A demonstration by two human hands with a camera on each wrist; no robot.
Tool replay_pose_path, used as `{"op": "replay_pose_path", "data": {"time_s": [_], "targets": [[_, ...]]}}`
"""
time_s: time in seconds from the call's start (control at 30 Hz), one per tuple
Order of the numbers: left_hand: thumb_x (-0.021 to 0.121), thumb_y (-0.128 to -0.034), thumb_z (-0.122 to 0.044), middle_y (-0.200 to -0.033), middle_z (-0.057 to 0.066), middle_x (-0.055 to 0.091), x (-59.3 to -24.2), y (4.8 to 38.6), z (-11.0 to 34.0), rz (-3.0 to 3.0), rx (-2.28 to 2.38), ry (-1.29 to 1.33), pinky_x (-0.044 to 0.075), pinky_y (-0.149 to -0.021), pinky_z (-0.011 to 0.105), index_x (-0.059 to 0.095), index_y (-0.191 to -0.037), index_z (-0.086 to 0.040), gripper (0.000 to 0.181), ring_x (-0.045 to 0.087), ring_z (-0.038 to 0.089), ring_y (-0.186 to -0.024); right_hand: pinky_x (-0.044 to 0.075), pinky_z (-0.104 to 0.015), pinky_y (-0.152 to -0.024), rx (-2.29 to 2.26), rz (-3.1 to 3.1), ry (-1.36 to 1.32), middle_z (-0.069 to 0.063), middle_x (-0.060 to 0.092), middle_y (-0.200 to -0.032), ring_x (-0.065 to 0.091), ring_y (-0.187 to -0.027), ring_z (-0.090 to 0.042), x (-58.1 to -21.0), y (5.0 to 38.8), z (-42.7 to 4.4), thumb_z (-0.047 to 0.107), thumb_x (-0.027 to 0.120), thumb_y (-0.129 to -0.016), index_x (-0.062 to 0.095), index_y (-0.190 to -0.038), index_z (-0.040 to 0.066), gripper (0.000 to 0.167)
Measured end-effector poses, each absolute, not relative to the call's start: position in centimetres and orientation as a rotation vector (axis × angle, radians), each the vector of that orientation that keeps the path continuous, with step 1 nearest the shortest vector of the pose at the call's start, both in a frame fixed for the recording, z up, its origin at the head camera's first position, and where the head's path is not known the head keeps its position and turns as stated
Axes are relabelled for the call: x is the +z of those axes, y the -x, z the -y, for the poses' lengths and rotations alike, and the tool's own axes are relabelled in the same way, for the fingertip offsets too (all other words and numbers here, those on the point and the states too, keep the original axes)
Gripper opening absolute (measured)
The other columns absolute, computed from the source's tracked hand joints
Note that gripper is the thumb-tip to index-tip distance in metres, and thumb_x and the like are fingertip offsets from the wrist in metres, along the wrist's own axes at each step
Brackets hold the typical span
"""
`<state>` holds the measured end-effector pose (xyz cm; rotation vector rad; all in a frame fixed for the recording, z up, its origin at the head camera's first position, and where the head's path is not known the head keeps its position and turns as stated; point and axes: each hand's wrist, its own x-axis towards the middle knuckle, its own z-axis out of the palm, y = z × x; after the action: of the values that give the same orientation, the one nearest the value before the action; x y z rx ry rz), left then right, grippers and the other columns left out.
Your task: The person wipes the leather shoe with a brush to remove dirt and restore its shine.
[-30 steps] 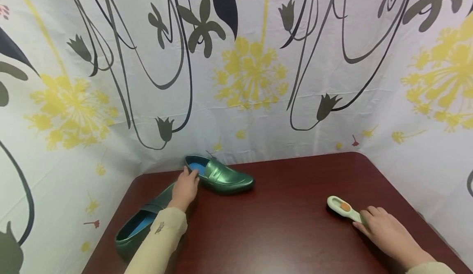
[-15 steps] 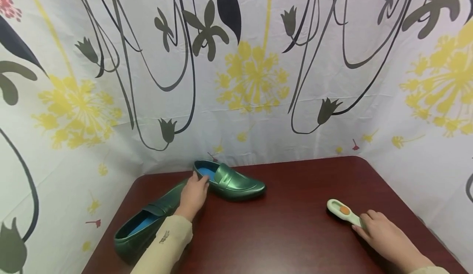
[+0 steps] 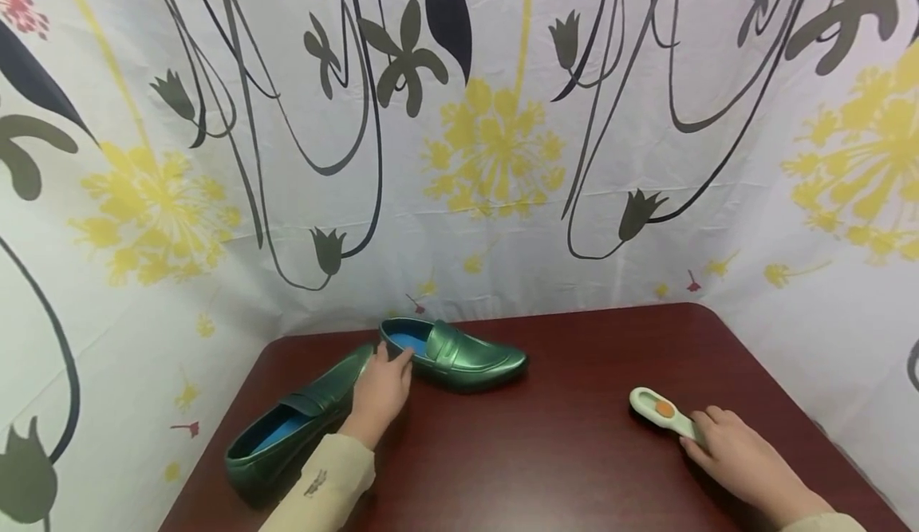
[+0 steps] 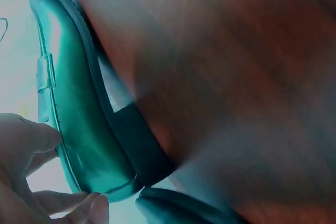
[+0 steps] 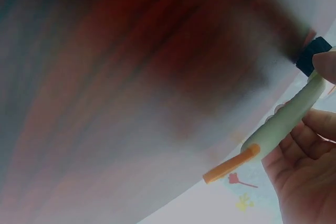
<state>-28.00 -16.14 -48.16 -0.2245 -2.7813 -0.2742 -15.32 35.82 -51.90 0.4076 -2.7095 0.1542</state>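
Two metallic green loafers with blue insoles are on the table. My left hand (image 3: pixel 382 392) grips the far loafer (image 3: pixel 470 360) at its heel end, where the left wrist view shows the fingers around the back of the loafer (image 4: pixel 84 124). The near loafer (image 3: pixel 316 396) lies to the left, beside my left forearm, its toe close to the other's heel. On the right, my right hand (image 3: pixel 743 456) holds a pale-green brush (image 3: pixel 649 404) by its handle. An orange piece shows on the brush head. A dark block sits at the far end in the right wrist view, perhaps bristles.
The dark red-brown table (image 3: pixel 546 452) has rounded back corners. A white cloth (image 3: pixel 502 277) with yellow, grey and red flower prints hangs behind it and along both sides.
The far loafer and my left hand have shifted right and slightly nearer. The head view has tilted a little. My right hand with the brush has moved slightly left.
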Motion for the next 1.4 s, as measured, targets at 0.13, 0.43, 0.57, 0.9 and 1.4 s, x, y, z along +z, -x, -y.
{"op": "replay_pose_path", "data": {"time_s": [0.13,0.43,0.57,0.9,1.4], "targets": [[0.057,-0.1032,-0.033,-0.137,0.020,0.060,-47.3,28.9,16.8,2.830,-0.271,0.113,0.056,-0.081,0.058,0.055,-0.146,-0.025,0.044,0.059,0.042,-0.115,0.047,-0.038,-0.066,0.181,2.821,-0.344,0.002,0.055,-0.083,0.051,-0.075,-0.014,-51.5,15.5,-35.4,0.029,0.080,-0.084,0.065,-0.092,0.007,0.028],[0.054,-0.1055,-0.023,-0.136,0.020,0.059,-45.7,31.3,18.9,2.940,-0.604,0.054,0.052,-0.091,0.062,0.051,-0.145,-0.020,0.040,0.059,0.042,-0.122,0.042,-0.035,-0.063,0.174,2.859,-0.350,0.001,0.051,-0.080,0.045,-0.072,-0.013,-51.5,15.6,-34.8,0.026,0.078,-0.088,0.063,-0.090,0.007,0.024],[0.053,-0.1049,-0.013,-0.155,0.023,0.041,-46.1,31.9,19.8,2.908,-0.773,0.212,0.043,-0.109,0.059,0.056,-0.132,-0.008,0.028,0.044,0.045,-0.139,0.041,-0.034,-0.062,0.203,2.883,-0.345,0.001,0.052,-0.082,0.045,-0.073,-0.012,-51.3,15.5,-34.6,0.026,0.076,-0.091,0.062,-0.091,0.007,0.023],[0.056,-0.1027,-0.008,-0.156,0.025,0.040,-47.0,31.5,20.7,2.875,-0.938,0.372,0.042,-0.110,0.059,0.056,-0.107,-0.009,0.004,0.039,0.044,-0.144,0.044,-0.031,-0.062,0.363,2.873,-0.342,0.002,0.054,-0.086,0.047,-0.076,-0.008,-51.6,15.1,-33.7,0.024,0.070,-0.095,0.061,-0.101,0.004,0.023],[0.055,-0.1043,-0.018,-0.095,0.006,0.065,-46.9,28.2,17.8,2.914,-0.790,0.449,0.055,-0.076,0.040,0.052,-0.115,-0.012,0.013,0.060,0.016,-0.077,0.051,-0.039,-0.070,0.524,2.826,-0.334,-0.007,0.065,-0.098,0.060,-0.089,-0.016,-50.5,15.0,-30.4,0.023,0.069,-0.097,0.062,-0.112,-0.004,0.032]]}}
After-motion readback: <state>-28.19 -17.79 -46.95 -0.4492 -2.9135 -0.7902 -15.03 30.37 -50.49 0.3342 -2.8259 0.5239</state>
